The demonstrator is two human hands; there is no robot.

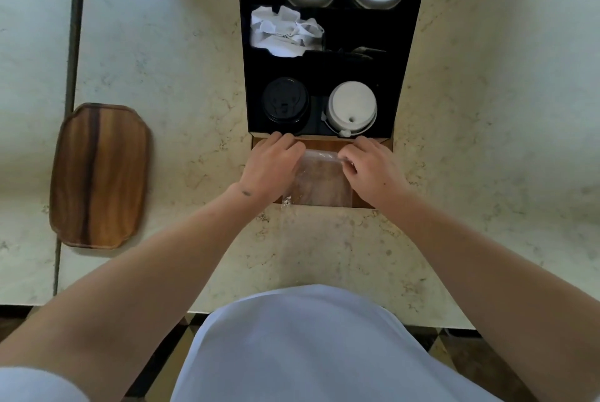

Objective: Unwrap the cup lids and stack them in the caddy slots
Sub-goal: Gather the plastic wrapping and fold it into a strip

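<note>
Lids first: the black lids (285, 105) sit in the front-left caddy slot and the white lids (352, 108) in the front-right one, so both slots already have stock. What's in hand now is a clear plastic wrapper (319, 182), held just in front of the black caddy (402, 76) over a wooden board (328, 144). Honestly I can't tell if any lids are left inside it; it looks see-through and mostly flat from up here.

Left hand (272, 167) has its fingers curled over the wrapper's left edge, and the right hand (370, 165) is pinching the top right corner with thumb and fingertips. So both are gripping the film, one on each side.

How I'd do this bit: pull the two sides apart evenly so the film opens along the top instead of tearing sideways. Keep it low over the board so anything that slips out lands there and not on the marble counter (168, 60). If lids are inside, slide them out as one stack, same way up as the ones already slotted, then drop them onto the matching colour. Thin film clings to fingers, so ball it up right away and keep it out of the slots.
</note>
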